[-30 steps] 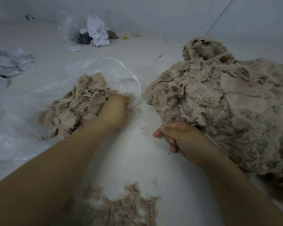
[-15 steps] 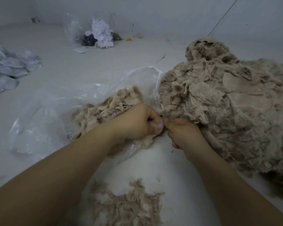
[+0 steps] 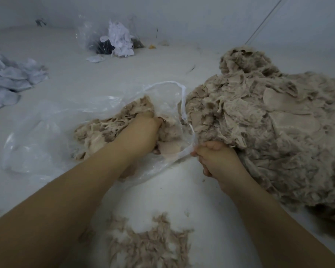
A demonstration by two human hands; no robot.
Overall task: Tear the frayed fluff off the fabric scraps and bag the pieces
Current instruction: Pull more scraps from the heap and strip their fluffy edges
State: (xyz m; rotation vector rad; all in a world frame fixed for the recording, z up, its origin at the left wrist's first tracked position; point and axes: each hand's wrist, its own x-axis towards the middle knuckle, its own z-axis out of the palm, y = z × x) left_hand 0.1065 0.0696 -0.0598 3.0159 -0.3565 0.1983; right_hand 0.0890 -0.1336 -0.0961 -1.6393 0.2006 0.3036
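A clear plastic bag (image 3: pixel 46 136) lies open on the white floor, partly filled with beige fabric pieces (image 3: pixel 104 130). My left hand (image 3: pixel 141 136) reaches inside the bag's mouth among the pieces; its fingers are hidden. My right hand (image 3: pixel 217 157) grips the bag's rolled rim (image 3: pixel 184 105) at its near right edge, next to a big heap of beige frayed scraps (image 3: pixel 269 128). Torn beige fluff (image 3: pixel 149 242) lies scattered on the floor between my forearms.
A grey-white cloth pile (image 3: pixel 10 80) sits at the far left. Another clear bag with white and dark scraps (image 3: pixel 114 39) stands near the back wall (image 3: pixel 201 14). A thin dark line runs up that wall at the top right.
The bag has been pulled toward the big heap. My right hand has taken hold of its rim, and my left hand has gone back inside among the pieces.
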